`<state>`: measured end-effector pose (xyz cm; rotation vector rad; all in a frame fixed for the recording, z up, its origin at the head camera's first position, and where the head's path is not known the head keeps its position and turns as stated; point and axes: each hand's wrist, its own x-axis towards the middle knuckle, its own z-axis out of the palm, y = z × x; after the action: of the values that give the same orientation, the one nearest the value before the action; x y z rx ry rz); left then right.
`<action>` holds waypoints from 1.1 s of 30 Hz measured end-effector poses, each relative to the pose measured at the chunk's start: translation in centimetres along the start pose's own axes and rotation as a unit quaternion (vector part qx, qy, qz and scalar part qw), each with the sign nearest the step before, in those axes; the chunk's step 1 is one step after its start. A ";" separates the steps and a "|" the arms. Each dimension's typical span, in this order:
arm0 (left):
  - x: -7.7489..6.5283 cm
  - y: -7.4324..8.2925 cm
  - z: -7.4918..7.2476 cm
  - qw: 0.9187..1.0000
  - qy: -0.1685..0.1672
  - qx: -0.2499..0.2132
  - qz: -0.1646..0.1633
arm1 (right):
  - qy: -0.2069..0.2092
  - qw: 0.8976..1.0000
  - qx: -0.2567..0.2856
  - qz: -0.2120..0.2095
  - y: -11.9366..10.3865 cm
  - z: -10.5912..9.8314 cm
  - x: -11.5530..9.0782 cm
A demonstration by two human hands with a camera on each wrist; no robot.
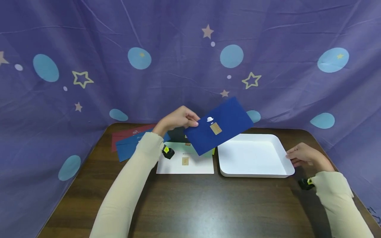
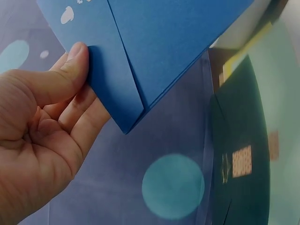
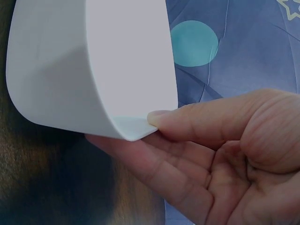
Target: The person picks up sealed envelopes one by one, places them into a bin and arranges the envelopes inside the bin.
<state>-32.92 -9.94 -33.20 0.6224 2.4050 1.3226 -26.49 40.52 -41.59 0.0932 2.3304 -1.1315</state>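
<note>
My left hand [image 1: 180,118] pinches a dark blue envelope [image 1: 229,120] by its left edge. The envelope is tilted, raised over the paper pile and the tray's back left corner. A small gold patch and a white print show on it. In the left wrist view the thumb lies on the envelope's face [image 2: 159,37] and the fingers sit behind it. My right hand [image 1: 306,157] grips the right rim of a white rectangular tray [image 1: 253,155]. In the right wrist view the thumb presses inside the tray's rim [image 3: 133,126], with fingers under the outside.
Left of the tray lies a white and pale green envelope [image 1: 196,165], with a dark green envelope [image 2: 239,187] behind it. Farther left, a lighter blue envelope [image 1: 126,148] overlaps a red envelope [image 1: 119,137]. A purple patterned curtain [image 1: 178,66] hangs behind the wooden table [image 1: 193,205].
</note>
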 end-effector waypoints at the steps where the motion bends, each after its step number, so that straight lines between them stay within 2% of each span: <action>1: 0.2 0.1 0.3 1.000 0.000 -0.003 0.002 | 0.004 1.000 -0.004 0.003 -0.1 0.1 0.0; 13: 2.4 1.7 3.4 0.999 0.003 -0.026 0.019 | 0.006 1.000 -0.020 0.011 -0.8 -0.1 0.0; 26: 4.8 2.4 6.3 0.998 0.010 -0.054 0.003 | 0.009 1.000 -0.025 -0.003 -1.2 0.0 -0.1; 33: 5.8 2.6 7.8 0.999 -0.007 -0.048 0.005 | 0.010 1.000 -0.029 -0.001 -1.4 0.0 0.0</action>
<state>-33.55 -0.17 -35.46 0.6168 2.3151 1.4244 -26.90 39.58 -40.60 0.0810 2.3785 -1.0671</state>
